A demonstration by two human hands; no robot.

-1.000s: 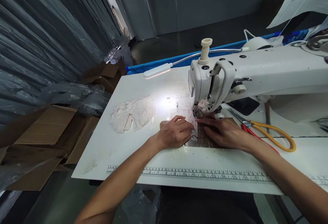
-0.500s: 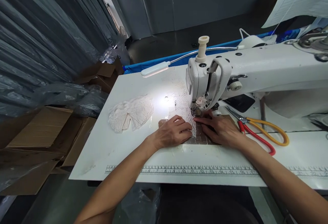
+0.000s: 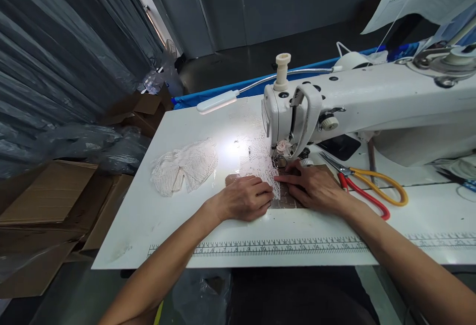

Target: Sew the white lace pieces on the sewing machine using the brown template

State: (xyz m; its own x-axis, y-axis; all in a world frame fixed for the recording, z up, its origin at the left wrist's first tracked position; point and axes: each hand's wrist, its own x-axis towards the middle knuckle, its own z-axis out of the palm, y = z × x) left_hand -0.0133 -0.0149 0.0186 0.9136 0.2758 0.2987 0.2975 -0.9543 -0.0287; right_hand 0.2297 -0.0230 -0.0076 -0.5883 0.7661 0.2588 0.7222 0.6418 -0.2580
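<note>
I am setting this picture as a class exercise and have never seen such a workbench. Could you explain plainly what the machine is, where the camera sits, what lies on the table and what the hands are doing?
The camera is worn on the person's head and looks down at their own arms. The white machine is a sewing machine standing on a white table with a ruler printed along its near edge. A small lamp on a bendy neck lights the work. The left hand and right hand both lie flat on a strip of white lace, pressing it down just in front of the needle. Neither hand grips anything. More lace pieces lie to the left, and scissors with red and yellow handles lie to the right.
</note>
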